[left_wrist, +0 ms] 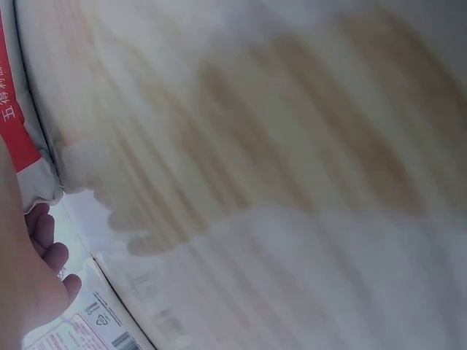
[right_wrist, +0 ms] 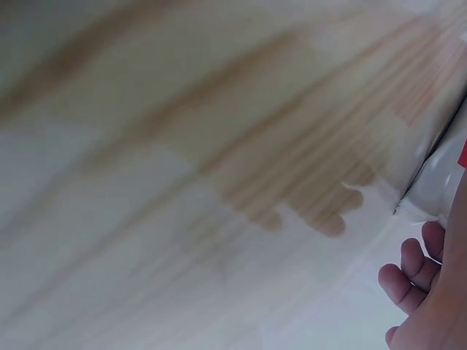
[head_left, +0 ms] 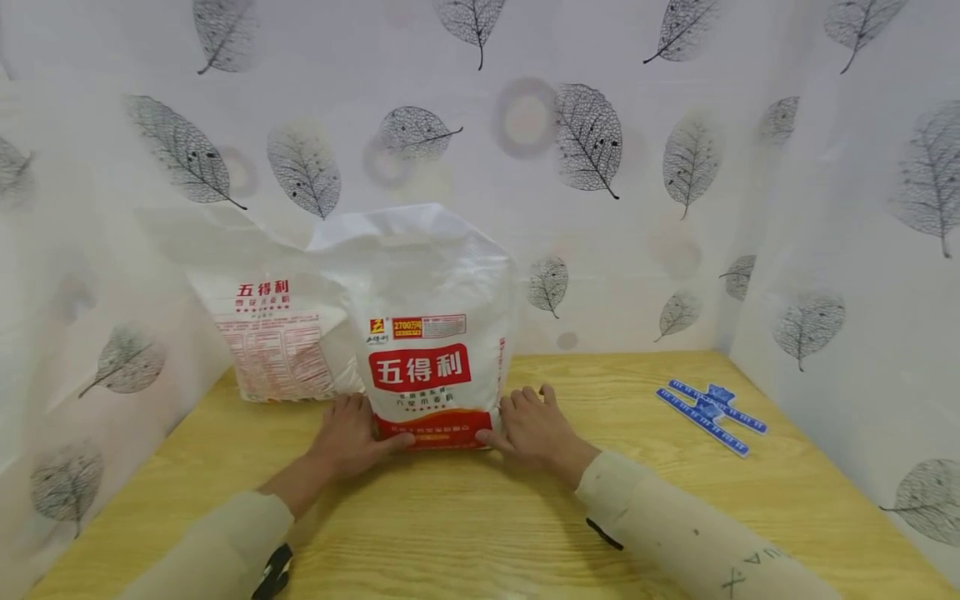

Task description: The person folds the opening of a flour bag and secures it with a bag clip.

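Observation:
A white flour bag (head_left: 420, 367) with a red label stands upright on the wooden table, its tall top unfilled and slightly creased. At its lower left corner my left hand (head_left: 352, 437) grips it, thumb across the front and fingers along the side. My right hand (head_left: 542, 429) holds the lower right corner the same way, with the thumb on the front. In the left wrist view the left hand's fingers (left_wrist: 55, 255) curl by the bag's bottom edge. The right wrist view shows the right hand's fingers (right_wrist: 408, 273) bent beside the bag; the thumb is hidden there.
Behind and to the left stands a second white flour bag (head_left: 281, 350) with red print, partly covered by the front one. Two long blue bag clips (head_left: 712, 408) lie side by side on the table (head_left: 450, 525) at the right. Leaf-patterned curtains (head_left: 600, 275) enclose the table.

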Available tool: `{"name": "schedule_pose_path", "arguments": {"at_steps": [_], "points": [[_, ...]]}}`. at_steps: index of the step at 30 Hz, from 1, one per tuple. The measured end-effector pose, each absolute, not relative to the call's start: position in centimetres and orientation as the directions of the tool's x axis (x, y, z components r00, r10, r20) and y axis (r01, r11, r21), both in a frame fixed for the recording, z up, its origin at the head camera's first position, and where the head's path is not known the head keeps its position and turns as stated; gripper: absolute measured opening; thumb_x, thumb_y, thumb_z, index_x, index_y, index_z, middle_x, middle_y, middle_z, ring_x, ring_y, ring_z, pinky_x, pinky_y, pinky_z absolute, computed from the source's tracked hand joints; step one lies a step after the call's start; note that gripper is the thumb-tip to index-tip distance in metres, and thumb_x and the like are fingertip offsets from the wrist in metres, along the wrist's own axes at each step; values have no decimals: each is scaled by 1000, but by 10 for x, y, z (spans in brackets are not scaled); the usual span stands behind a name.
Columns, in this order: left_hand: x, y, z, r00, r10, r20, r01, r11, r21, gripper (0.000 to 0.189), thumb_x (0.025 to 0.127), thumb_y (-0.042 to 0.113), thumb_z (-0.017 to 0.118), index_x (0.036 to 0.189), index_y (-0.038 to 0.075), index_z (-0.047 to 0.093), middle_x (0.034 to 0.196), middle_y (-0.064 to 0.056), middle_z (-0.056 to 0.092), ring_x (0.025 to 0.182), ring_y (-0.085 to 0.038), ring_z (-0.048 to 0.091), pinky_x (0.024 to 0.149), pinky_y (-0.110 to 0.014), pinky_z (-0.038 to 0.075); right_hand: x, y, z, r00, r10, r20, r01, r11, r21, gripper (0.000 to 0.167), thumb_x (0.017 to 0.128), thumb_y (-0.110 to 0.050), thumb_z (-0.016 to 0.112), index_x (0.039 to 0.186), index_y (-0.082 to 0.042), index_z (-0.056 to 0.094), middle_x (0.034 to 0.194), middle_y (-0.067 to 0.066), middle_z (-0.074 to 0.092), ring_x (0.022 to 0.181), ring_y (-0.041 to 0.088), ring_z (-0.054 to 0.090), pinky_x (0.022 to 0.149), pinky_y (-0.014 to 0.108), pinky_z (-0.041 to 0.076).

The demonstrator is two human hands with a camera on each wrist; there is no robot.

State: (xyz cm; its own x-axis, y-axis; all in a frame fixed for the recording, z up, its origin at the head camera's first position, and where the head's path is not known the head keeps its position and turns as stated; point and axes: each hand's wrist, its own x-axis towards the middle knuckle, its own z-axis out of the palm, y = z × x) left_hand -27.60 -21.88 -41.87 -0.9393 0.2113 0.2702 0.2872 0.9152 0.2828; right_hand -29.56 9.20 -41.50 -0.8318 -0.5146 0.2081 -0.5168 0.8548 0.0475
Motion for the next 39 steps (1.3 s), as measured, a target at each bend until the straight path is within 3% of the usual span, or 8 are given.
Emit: {"name": "schedule_pose_path", "arguments": {"at_steps": [23, 34, 39], "points": [[-283, -207, -420, -946, 197, 256, 263, 929, 259, 105, 76, 86, 53, 148, 11, 40, 140, -16, 51, 124, -35, 44, 99, -56, 35, -298, 103, -413, -834, -510, 212, -513, 857, 48, 64, 97, -68, 39, 119, -10, 55, 118, 10, 63, 117, 30, 52, 102, 53, 28], [-282, -201, -413, -950, 196, 244, 257, 934, 247, 101, 78, 84, 53, 145, 9, 42, 130, -16, 55, 118, -35, 46, 96, -56, 36, -298, 109, -409, -817, -535, 215, -530, 843, 86, 64, 97, -69, 38, 115, -10, 55, 111, 10, 63, 112, 29, 53, 99, 52, 30], [-281, -195, -417, -950, 202, 238, 257, 939, 228, 101, 78, 85, 52, 144, 9, 44, 126, -16, 57, 115, -34, 47, 96, -55, 37, -297, 117, -412, -825, -532, 191, -535, 844, 37, 62, 96, -67, 42, 114, -9, 56, 112, 10, 64, 111, 30, 55, 100, 54, 31]]}}
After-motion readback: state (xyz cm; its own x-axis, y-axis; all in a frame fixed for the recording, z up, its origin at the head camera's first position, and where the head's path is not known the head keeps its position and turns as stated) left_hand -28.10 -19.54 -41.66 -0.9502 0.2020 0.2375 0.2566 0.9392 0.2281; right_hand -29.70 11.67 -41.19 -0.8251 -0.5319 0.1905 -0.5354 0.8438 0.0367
